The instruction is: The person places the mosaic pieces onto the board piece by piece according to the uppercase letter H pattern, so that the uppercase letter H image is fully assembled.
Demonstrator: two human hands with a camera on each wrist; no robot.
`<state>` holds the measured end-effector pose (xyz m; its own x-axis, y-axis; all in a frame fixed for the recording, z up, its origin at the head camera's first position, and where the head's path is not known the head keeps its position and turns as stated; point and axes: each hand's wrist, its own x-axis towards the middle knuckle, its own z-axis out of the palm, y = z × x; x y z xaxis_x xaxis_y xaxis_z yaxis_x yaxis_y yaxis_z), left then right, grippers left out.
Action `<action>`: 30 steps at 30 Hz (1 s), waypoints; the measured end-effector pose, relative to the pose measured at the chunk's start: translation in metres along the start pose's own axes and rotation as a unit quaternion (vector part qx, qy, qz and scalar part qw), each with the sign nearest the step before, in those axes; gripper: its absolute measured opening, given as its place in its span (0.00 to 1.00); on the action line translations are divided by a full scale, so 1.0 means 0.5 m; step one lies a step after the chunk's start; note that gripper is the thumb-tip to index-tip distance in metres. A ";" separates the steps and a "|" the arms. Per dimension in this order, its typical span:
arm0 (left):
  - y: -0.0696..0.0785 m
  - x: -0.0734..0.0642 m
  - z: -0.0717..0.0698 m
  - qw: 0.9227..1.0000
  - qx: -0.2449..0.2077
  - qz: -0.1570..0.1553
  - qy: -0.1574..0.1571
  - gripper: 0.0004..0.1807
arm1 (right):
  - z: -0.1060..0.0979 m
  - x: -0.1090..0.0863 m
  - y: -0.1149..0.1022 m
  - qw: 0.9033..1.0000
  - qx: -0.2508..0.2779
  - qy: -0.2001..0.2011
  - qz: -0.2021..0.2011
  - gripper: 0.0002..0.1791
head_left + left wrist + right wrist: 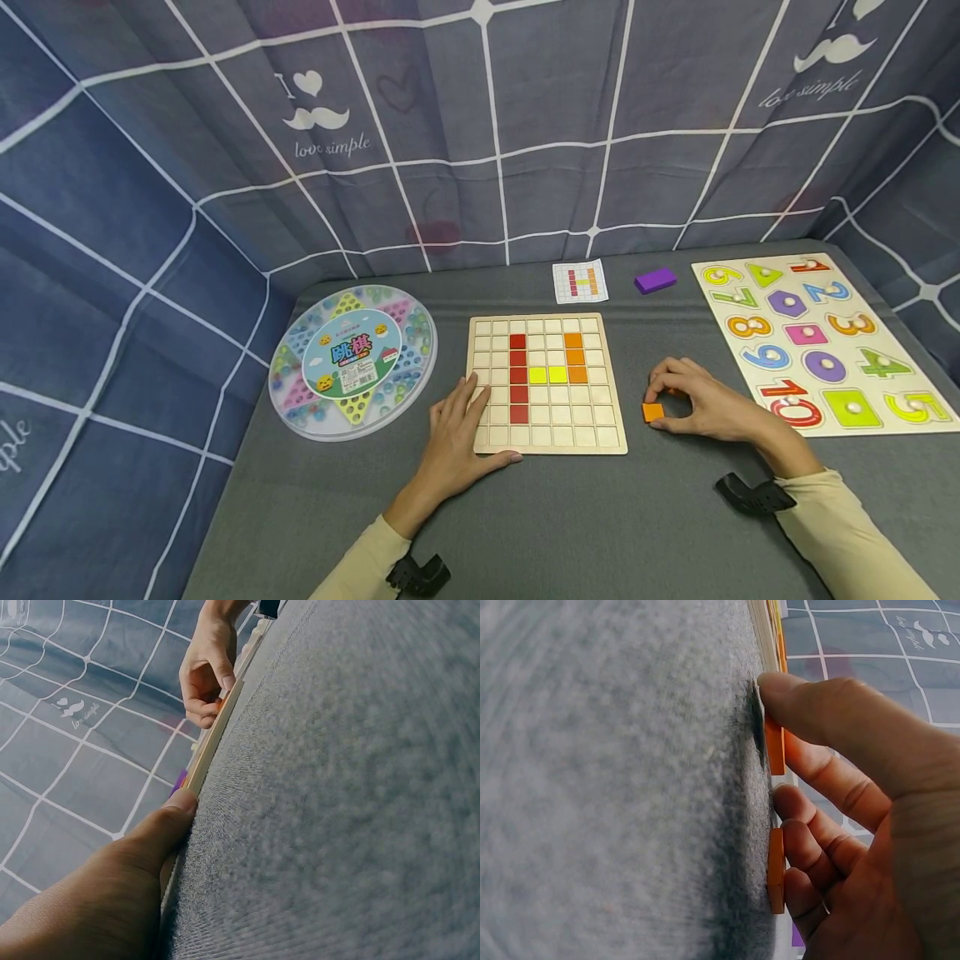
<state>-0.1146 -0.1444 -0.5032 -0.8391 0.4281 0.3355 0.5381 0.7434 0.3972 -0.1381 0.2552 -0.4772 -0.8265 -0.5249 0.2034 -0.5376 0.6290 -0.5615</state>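
A wooden grid board lies on the table with a column of red tiles, two yellow tiles and orange tiles set in it. My left hand rests along the board's left side, fingers fairly straight, thumb against the near edge. Right of the board, my right hand pinches a small orange tile between thumb and index finger, low at the table. A second orange tile lies by the other fingers in the right wrist view; the hand mostly hides it in the head view.
Behind the board are a printed pattern card and a purple block. At left lies a round game box with a colourful lid. A number-and-shape puzzle board lies at right. Patterned curtains hang around the table.
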 end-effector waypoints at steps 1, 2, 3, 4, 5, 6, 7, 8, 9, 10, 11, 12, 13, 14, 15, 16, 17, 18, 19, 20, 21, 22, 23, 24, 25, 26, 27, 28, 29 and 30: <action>0.000 0.000 0.000 1.000 0.000 0.000 0.001 0.57 | 0.000 0.000 0.000 1.000 0.000 0.000 0.000 0.17; 0.000 0.000 0.000 1.000 -0.001 0.000 0.001 0.57 | 0.000 0.000 -0.001 1.000 -0.001 0.000 0.000 0.17; 0.000 0.000 0.000 1.000 -0.002 -0.001 0.001 0.57 | -0.001 0.000 -0.001 1.000 -0.001 0.000 0.000 0.17; 0.001 0.000 0.000 1.000 -0.002 -0.002 0.000 0.57 | -0.001 0.000 -0.002 1.000 -0.001 -0.001 0.000 0.17; 0.000 0.000 0.001 1.000 -0.003 -0.002 -0.001 0.57 | -0.001 0.001 -0.002 1.000 -0.002 -0.001 0.000 0.17; 0.001 0.000 0.001 1.000 -0.003 -0.002 -0.001 0.57 | -0.001 0.001 -0.002 1.000 -0.003 -0.001 0.000 0.17; 0.001 0.000 0.001 1.000 -0.004 -0.003 -0.002 0.57 | -0.001 0.001 -0.002 1.000 -0.004 -0.001 0.000 0.17; 0.000 0.000 0.001 1.000 -0.003 -0.002 -0.001 0.57 | 0.000 0.001 -0.002 1.000 -0.004 -0.001 0.001 0.17; 0.000 0.000 0.001 1.000 -0.001 0.000 0.000 0.57 | 0.000 0.001 -0.002 1.000 -0.005 -0.002 0.001 0.17; 0.000 0.000 0.001 1.000 0.000 0.001 0.001 0.57 | 0.000 0.001 -0.002 1.000 -0.005 -0.002 0.000 0.17; -0.001 0.000 0.001 1.000 0.001 0.003 0.004 0.57 | 0.000 0.001 -0.002 1.000 -0.006 -0.002 0.001 0.17; -0.001 0.000 0.001 1.000 0.001 0.005 0.005 0.57 | 0.000 0.002 -0.002 1.000 -0.005 -0.002 0.002 0.17; -0.001 0.000 0.001 1.000 0.000 0.006 0.006 0.57 | 0.001 0.002 -0.002 1.000 -0.006 -0.002 0.003 0.17; -0.001 0.000 0.001 1.000 0.000 0.007 0.007 0.57 | 0.000 0.002 -0.002 1.000 -0.007 -0.002 0.004 0.17; -0.001 0.000 0.001 1.000 0.000 0.007 0.007 0.57 | 0.000 0.003 -0.003 1.000 -0.008 -0.003 0.004 0.17; -0.001 0.000 0.000 1.000 0.000 0.007 0.007 0.57 | 0.000 0.003 -0.003 1.000 -0.008 -0.003 0.004 0.17; -0.001 0.000 0.000 1.000 -0.001 0.007 0.007 0.57 | -0.001 0.004 -0.005 1.000 -0.010 -0.004 0.006 0.17; 0.000 0.000 0.000 1.000 -0.001 0.005 0.006 0.57 | -0.002 0.005 -0.006 1.000 -0.011 -0.004 0.006 0.17; 0.000 0.000 0.000 1.000 -0.002 0.004 0.005 0.57 | -0.002 0.006 -0.008 1.000 -0.013 -0.004 0.008 0.17; 0.001 0.001 -0.001 1.000 -0.002 0.003 0.003 0.57 | -0.003 0.008 -0.010 1.000 -0.013 -0.005 0.009 0.17; 0.001 0.001 -0.001 1.000 -0.002 0.001 0.001 0.56 | -0.002 0.011 -0.012 1.000 -0.014 -0.005 0.011 0.16; 0.001 0.001 -0.001 1.000 -0.002 0.000 0.000 0.56 | -0.002 0.014 -0.015 1.000 -0.015 -0.005 0.012 0.16; 0.001 0.001 -0.001 1.000 -0.003 -0.002 -0.001 0.56 | -0.001 0.019 -0.017 1.000 -0.016 -0.004 0.011 0.16; 0.001 0.001 -0.001 1.000 -0.002 -0.002 -0.002 0.56 | 0.000 0.024 -0.020 1.000 -0.017 -0.003 0.011 0.16; 0.001 0.001 0.000 1.000 -0.001 -0.003 -0.002 0.56 | 0.002 0.031 -0.023 1.000 -0.019 -0.002 0.010 0.16; 0.000 0.001 0.000 1.000 0.000 -0.003 -0.003 0.56 | 0.003 0.038 -0.026 1.000 -0.019 0.000 0.006 0.16; 0.000 0.001 0.000 1.000 0.001 -0.003 -0.003 0.56 | 0.005 0.046 -0.029 1.000 -0.020 0.001 0.004 0.16; -0.001 0.000 0.001 1.000 0.001 -0.003 -0.002 0.56 | 0.008 0.054 -0.033 1.000 -0.019 0.003 0.000 0.16; -0.001 0.000 0.001 1.000 0.002 -0.003 -0.002 0.56 | 0.010 0.063 -0.038 1.000 -0.018 0.005 -0.005 0.15; -0.001 0.000 0.001 1.000 0.002 -0.003 -0.001 0.56 | 0.013 0.073 -0.043 1.000 -0.016 0.006 -0.009 0.15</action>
<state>-0.1148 -0.1444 -0.5038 -0.8424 0.4253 0.3309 0.5330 0.7482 0.3952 -0.1556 0.2189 -0.4631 -0.8189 -0.5290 0.2227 -0.5568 0.6379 -0.5321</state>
